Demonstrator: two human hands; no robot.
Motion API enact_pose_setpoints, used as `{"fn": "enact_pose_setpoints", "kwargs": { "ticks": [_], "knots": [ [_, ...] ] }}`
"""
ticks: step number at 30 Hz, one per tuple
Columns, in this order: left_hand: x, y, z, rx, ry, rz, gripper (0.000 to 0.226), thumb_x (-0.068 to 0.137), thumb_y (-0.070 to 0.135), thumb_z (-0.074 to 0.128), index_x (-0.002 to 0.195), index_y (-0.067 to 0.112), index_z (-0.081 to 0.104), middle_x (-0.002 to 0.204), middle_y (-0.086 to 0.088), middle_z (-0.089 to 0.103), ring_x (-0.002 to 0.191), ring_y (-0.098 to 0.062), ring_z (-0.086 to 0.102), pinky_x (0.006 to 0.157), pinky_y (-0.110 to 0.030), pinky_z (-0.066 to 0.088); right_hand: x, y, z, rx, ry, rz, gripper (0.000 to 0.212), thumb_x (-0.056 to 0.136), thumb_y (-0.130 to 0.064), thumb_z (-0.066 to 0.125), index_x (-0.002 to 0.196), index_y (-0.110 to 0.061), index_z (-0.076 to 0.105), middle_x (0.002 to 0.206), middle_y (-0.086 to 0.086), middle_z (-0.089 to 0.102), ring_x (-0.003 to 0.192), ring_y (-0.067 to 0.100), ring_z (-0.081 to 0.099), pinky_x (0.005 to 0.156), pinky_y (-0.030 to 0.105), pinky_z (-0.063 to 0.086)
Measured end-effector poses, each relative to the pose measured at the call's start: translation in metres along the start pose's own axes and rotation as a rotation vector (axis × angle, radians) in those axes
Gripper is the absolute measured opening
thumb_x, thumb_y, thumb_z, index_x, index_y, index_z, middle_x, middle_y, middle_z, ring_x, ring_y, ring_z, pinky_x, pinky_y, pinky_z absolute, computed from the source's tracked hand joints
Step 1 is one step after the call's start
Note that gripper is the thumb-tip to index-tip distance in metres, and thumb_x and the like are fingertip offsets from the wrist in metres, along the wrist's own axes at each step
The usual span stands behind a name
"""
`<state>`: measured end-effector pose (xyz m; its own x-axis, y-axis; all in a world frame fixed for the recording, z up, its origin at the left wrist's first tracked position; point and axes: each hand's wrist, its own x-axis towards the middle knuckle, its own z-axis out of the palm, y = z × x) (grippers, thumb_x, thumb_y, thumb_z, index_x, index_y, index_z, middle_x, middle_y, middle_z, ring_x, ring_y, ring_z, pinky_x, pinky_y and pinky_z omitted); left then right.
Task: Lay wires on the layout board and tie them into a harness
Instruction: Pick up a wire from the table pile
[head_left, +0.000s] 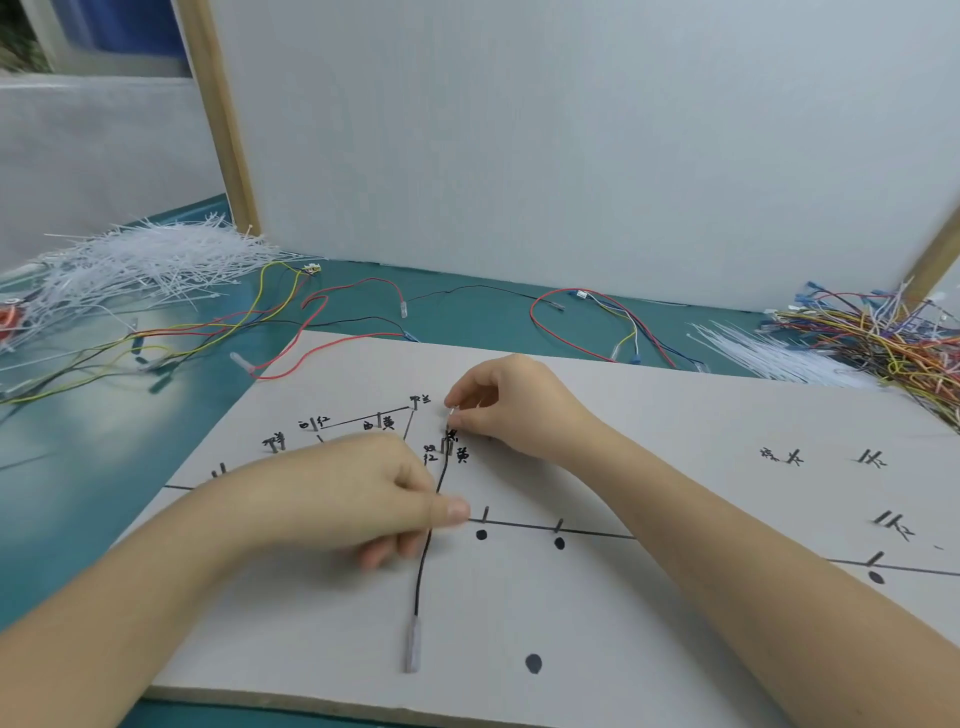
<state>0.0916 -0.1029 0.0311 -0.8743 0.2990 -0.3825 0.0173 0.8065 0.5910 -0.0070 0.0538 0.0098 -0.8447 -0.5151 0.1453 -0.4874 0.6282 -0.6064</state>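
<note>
Black wire (434, 512) pinched by left hand (363, 499), right hand (511, 402).

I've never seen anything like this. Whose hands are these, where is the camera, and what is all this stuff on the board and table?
There is no machine: a person works bare-handed, filmed by a camera worn on their head, looking down. The pale layout board carries drawn lines, dots, handwritten labels and small pegs. One black wire lies on it. The left hand pinches the wire midway; the right hand pinches its far end by the pegs. On the green table behind lie loose coloured wires, white cable ties on the left, and a tangled wire pile on the right.
</note>
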Motion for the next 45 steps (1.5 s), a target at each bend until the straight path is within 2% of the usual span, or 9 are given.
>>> {"fn": "enact_pose_setpoints", "kwargs": {
  "ticks": [5,9,12,16,21,26,34,39,45],
  "knots": [
    [0.016,-0.008,0.003,0.013,0.609,0.161,0.018,0.084,0.046,0.056,0.072,0.034,0.059,0.062,0.014,0.054,0.057,0.0,0.046,0.061,-0.03,0.04,-0.002,-0.003,-0.003,-0.036,-0.06,-0.007,0.015,0.081,-0.024,0.071,0.095,-0.017,0.071,0.067,-0.018,0.055,0.06,-0.005,0.051,0.053,0.0,0.035],
    [0.021,-0.012,0.011,0.325,0.489,0.184,0.059,0.08,0.063,0.032,0.133,0.039,0.042,0.13,0.028,0.037,0.127,-0.002,0.026,0.105,-0.027,0.025,0.001,0.006,-0.023,-0.009,-0.06,0.038,0.017,0.087,-0.022,0.06,0.1,-0.022,0.071,0.085,-0.013,0.066,0.078,0.002,0.059,0.063,0.005,0.04],
    [0.028,-0.014,0.018,0.373,0.433,0.179,0.053,0.092,0.059,0.03,0.141,0.041,0.029,0.148,0.028,0.021,0.136,0.003,0.01,0.108,-0.026,0.008,0.008,0.036,-0.047,-0.029,0.134,0.167,0.022,0.088,-0.016,0.053,0.099,-0.022,0.071,0.095,-0.011,0.067,0.087,0.007,0.059,0.064,0.011,0.042],
    [0.034,-0.014,0.025,0.349,0.497,0.216,0.061,0.078,0.063,0.019,0.135,0.049,0.031,0.147,0.032,0.018,0.136,0.006,0.008,0.096,-0.02,0.007,0.016,0.104,-0.073,-0.198,0.423,0.453,0.033,0.089,-0.02,0.044,0.116,-0.023,0.063,0.117,0.006,0.062,0.102,0.026,0.054,0.085,0.034,0.046],
    [0.035,-0.015,0.027,0.288,0.584,0.244,0.073,0.065,0.072,0.005,0.123,0.049,0.043,0.128,0.04,0.029,0.123,0.017,0.015,0.085,-0.017,0.008,0.021,0.143,-0.078,-0.399,0.159,0.652,0.037,0.092,-0.046,0.032,0.123,-0.044,0.053,0.134,0.003,0.052,0.127,0.029,0.035,0.099,0.043,0.031],
    [0.035,-0.016,0.029,0.258,0.571,0.257,0.067,0.066,0.07,0.007,0.117,0.05,0.046,0.12,0.041,0.032,0.112,0.027,0.012,0.088,-0.018,0.012,0.026,0.146,-0.07,-0.449,0.233,0.605,0.042,0.093,-0.037,0.033,0.134,-0.034,0.037,0.133,0.007,0.05,0.125,0.03,0.04,0.098,0.049,0.03],
    [0.033,-0.016,0.029,0.23,0.524,0.281,0.053,0.068,0.068,0.011,0.1,0.049,0.049,0.111,0.041,0.04,0.115,0.019,0.023,0.102,-0.022,0.02,0.006,0.169,-0.106,-0.432,0.45,0.778,0.037,0.088,-0.014,0.04,0.119,-0.02,0.059,0.124,0.012,0.057,0.117,0.032,0.048,0.092,0.038,0.036],
    [0.033,-0.016,0.028,0.225,0.522,0.284,0.048,0.067,0.067,0.011,0.095,0.05,0.047,0.11,0.041,0.04,0.115,0.018,0.026,0.102,-0.022,0.021,0.006,0.177,-0.108,-0.299,0.484,0.859,0.024,0.083,-0.01,0.05,0.097,-0.016,0.07,0.084,0.006,0.056,0.085,0.026,0.045,0.083,0.033,0.03],
    [0.032,-0.017,0.028,0.211,0.536,0.291,0.054,0.068,0.065,0.013,0.098,0.045,0.054,0.11,0.039,0.042,0.114,0.018,0.029,0.102,-0.022,0.023,0.008,0.183,-0.113,-0.001,0.731,0.632,0.025,0.088,-0.008,0.049,0.099,-0.015,0.07,0.105,0.006,0.069,0.081,0.009,0.067,0.073,0.028,0.043]
  ]
}}
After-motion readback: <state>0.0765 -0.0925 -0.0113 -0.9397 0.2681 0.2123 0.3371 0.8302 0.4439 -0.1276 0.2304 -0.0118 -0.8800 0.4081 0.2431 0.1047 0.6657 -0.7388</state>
